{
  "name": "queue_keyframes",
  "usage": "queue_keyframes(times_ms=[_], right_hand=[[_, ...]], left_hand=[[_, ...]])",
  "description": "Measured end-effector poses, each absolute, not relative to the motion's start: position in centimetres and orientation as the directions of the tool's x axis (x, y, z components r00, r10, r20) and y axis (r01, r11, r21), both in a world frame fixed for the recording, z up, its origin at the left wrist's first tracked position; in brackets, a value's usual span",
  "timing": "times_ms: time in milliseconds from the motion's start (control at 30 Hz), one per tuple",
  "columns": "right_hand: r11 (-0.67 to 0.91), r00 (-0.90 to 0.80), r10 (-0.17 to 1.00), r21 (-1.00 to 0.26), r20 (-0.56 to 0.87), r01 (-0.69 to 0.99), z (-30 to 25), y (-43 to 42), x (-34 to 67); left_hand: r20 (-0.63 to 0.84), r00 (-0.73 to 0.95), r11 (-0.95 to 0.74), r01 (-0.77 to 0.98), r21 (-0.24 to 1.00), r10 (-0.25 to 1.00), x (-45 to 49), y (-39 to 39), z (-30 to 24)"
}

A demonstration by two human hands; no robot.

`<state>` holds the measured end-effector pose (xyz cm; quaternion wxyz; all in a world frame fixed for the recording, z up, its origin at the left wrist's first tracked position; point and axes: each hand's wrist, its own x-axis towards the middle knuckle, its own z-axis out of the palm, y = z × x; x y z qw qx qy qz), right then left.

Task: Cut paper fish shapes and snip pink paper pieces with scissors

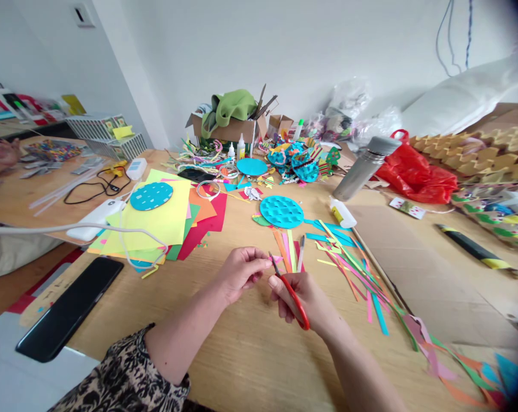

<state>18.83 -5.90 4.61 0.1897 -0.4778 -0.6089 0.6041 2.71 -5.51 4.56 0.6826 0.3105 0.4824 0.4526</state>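
Above the middle of the wooden table, my left hand (244,272) pinches a small piece of pink paper (276,260) between thumb and fingertips. My right hand (297,300) is closed around red-handled scissors (294,297), whose blades point up and left and touch or nearly touch the pink paper. Just beyond the hands lie several paper strips (290,249) in orange, pink and yellow, with a pen (301,253) beside them. Farther back rests a blue oval (282,212) with a raised pattern.
Coloured paper sheets (156,229) and a black phone (70,309) lie to the left. On the right are loose paper strips (362,269), a glue bottle (343,213), a steel flask (366,167), cardboard (430,269) and a utility knife (473,246). Another person's hand (4,154) shows at far left.
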Motion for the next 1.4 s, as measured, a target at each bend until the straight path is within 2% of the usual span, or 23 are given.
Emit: queue_keyframes(times_ms=[733,1133,1267,1400], right_hand=[[-0.174,-0.465,0.806,-0.897,-0.367,0.406,4.9,-6.0,18.9],[-0.239,-0.435,0.803,-0.889,-0.408,0.391,5.2,-5.9,18.8],[-0.226,-0.44,0.805,-0.892,-0.397,0.39,4.8,-5.8,19.0],[-0.219,-0.434,0.813,-0.894,-0.389,0.391,4.8,-5.7,19.1]], left_hand=[[-0.333,0.121,0.354,-0.32,0.879,0.935,2.4,-5.6,4.1],[-0.339,0.113,0.357,-0.29,0.888,0.934,2.5,-5.4,4.2],[-0.349,0.123,0.368,-0.221,0.903,0.929,1.7,-5.1,4.4],[-0.417,0.12,0.42,-0.004,0.907,0.901,-1.1,-4.2,5.1]])
